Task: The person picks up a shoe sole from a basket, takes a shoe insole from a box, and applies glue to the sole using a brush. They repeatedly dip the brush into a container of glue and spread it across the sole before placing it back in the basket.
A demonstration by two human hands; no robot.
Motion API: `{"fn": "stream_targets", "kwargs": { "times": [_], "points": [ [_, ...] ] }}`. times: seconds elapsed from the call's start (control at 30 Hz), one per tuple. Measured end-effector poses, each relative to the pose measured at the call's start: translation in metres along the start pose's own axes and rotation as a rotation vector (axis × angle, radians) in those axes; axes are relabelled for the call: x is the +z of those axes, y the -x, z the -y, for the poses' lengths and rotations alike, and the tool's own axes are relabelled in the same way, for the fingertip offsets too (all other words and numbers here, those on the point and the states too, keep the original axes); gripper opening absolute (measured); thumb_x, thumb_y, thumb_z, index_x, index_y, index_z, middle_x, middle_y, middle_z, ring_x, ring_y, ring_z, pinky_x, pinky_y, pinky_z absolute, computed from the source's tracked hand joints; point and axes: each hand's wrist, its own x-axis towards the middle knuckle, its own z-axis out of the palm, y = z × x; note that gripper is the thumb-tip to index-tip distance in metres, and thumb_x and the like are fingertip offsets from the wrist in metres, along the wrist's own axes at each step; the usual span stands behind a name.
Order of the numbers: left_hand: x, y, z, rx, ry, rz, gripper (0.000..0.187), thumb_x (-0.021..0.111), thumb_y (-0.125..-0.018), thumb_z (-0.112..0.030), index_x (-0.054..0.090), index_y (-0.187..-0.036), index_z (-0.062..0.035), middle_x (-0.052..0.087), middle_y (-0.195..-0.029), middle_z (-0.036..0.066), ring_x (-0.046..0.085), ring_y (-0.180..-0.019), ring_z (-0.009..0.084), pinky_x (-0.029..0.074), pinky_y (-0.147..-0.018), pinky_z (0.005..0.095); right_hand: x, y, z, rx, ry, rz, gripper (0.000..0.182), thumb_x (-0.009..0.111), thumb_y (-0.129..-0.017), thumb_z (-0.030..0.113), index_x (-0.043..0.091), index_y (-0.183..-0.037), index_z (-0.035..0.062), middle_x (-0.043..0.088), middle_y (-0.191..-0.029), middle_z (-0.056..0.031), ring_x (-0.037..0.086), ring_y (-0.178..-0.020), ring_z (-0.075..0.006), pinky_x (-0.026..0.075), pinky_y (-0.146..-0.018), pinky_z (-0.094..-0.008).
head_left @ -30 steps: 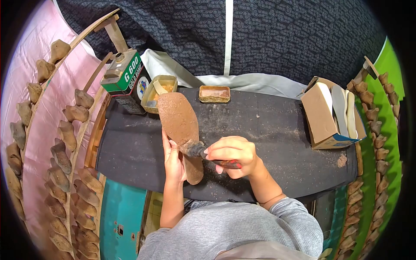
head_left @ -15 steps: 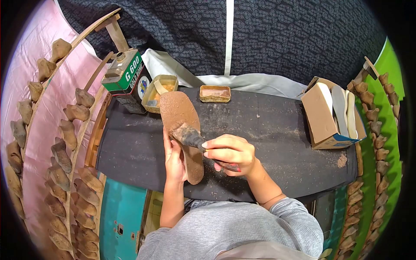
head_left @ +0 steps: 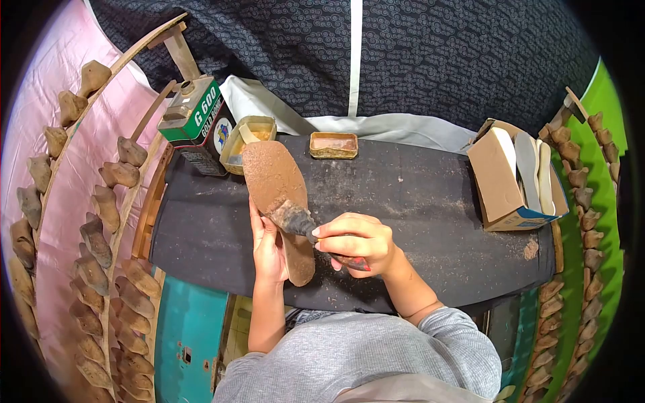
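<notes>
A brown shoe sole (head_left: 272,176) stands tilted above the table, its broad end pointing away from me. My left hand (head_left: 268,252) grips it along the left edge, thumb across its surface. In my right hand (head_left: 359,240) is a brush (head_left: 302,224) with a dark, wrapped handle that ends in red. Its worn bristles touch the sole around the middle. The upper part of the sole looks damp and rough. Part of the sole's narrow half is hidden behind the brush.
Behind the sole stand a green and black G 600 can (head_left: 195,127) and an open tin (head_left: 259,126) with a flat stick. A small tin (head_left: 334,146) sits at the back; a cardboard box (head_left: 500,181) of soles is right. Wooden shoe lasts (head_left: 96,242) line racks on both sides.
The brush has slid slightly down the sole, toward me and to its middle. The sole has shifted a little to the left in my left hand.
</notes>
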Motion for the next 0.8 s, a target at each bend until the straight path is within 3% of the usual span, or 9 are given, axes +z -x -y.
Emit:
{"fn": "stream_targets", "kwargs": {
  "times": [0.03, 0.1, 0.3, 0.43, 0.53, 0.63, 0.7, 0.8],
  "points": [
    [0.0, 0.0, -0.002, 0.0, -0.001, 0.0, 0.053, 0.034, -0.101, -0.024, 0.011, -0.148, -0.0211, 0.034, -0.143, 0.008, 0.043, -0.125, 0.0235, 0.042, -0.1, 0.0418, -0.002, 0.0, 0.001, 0.01, -0.021, 0.041, 0.029, 0.076, -0.063, 0.009, 0.066, -0.089, 0.0029, 0.065, -0.091, -0.011, 0.065, -0.077, -0.0257, 0.053, -0.067, -0.0346],
    [-0.001, 0.0, -0.005, -0.01, -0.026, 0.049, 0.052, 0.033, -0.101, -0.023, 0.009, -0.147, -0.0219, 0.038, -0.14, 0.01, 0.055, -0.111, 0.0282, 0.053, -0.087, 0.0474, -0.006, 0.003, 0.003, 0.059, -0.069, 0.118, 0.03, 0.076, -0.062, 0.009, 0.066, -0.09, 0.0024, 0.065, -0.091, -0.0112, 0.065, -0.076, -0.0257, 0.053, -0.067, -0.0342],
    [0.008, 0.001, -0.003, -0.002, 0.044, -0.036, 0.053, 0.032, -0.101, -0.025, 0.008, -0.148, -0.0212, 0.037, -0.14, 0.011, 0.055, -0.11, 0.0296, 0.052, -0.086, 0.0481, -0.007, -0.003, 0.003, 0.03, -0.016, -0.015, 0.03, 0.073, -0.063, 0.005, 0.065, -0.092, 0.0022, 0.065, -0.095, -0.0112, 0.065, -0.076, -0.0272, 0.053, -0.067, -0.0343],
    [0.001, -0.004, -0.001, 0.022, 0.027, -0.053, 0.052, 0.031, -0.101, -0.024, 0.008, -0.148, -0.0214, 0.038, -0.139, 0.011, 0.056, -0.109, 0.0304, 0.053, -0.085, 0.0475, -0.005, -0.003, 0.003, 0.001, 0.028, 0.059, 0.031, 0.073, -0.063, 0.004, 0.065, -0.092, 0.002, 0.064, -0.097, -0.0115, 0.065, -0.077, -0.0278, 0.053, -0.068, -0.0349],
    [-0.003, -0.006, -0.004, -0.021, -0.01, 0.071, 0.051, 0.031, -0.101, -0.022, 0.009, -0.148, -0.0215, 0.036, -0.14, 0.01, 0.052, -0.115, 0.0281, 0.052, -0.087, 0.0464, -0.011, 0.002, 0.004, 0.102, -0.09, 0.152, 0.031, 0.073, -0.062, 0.004, 0.065, -0.092, 0.0018, 0.065, -0.092, -0.0113, 0.065, -0.077, -0.028, 0.053, -0.068, -0.035],
    [0.001, -0.006, -0.002, -0.016, -0.022, 0.03, 0.05, 0.03, -0.101, -0.022, 0.01, -0.147, -0.0215, 0.037, -0.139, 0.01, 0.053, -0.114, 0.0281, 0.052, -0.087, 0.0458, -0.011, 0.002, 0.002, 0.095, -0.064, 0.062, 0.031, 0.074, -0.062, 0.005, 0.065, -0.092, 0.0024, 0.065, -0.092, -0.0115, 0.064, -0.076, -0.0278, 0.053, -0.067, -0.0338],
    [0.007, -0.007, 0.002, 0.034, 0.124, -0.094, 0.049, 0.031, -0.101, -0.025, 0.011, -0.145, -0.0235, 0.042, -0.134, 0.014, 0.061, -0.098, 0.0339, 0.057, -0.077, 0.0451, -0.007, -0.001, -0.001, 0.043, 0.006, -0.023, 0.031, 0.075, -0.063, 0.008, 0.065, -0.091, 0.0032, 0.065, -0.094, -0.0115, 0.064, -0.076, -0.0272, 0.053, -0.066, -0.033],
    [0.003, -0.015, 0.004, 0.092, 0.058, -0.146, 0.05, 0.031, -0.101, -0.026, 0.01, -0.145, -0.024, 0.042, -0.132, 0.015, 0.061, -0.096, 0.0345, 0.057, -0.074, 0.045, -0.003, 0.003, -0.001, 0.046, 0.029, 0.042, 0.031, 0.075, -0.062, 0.008, 0.065, -0.091, 0.0032, 0.065, -0.094, -0.0113, 0.064, -0.075, -0.0268, 0.053, -0.065, -0.0333]
  ]
}}
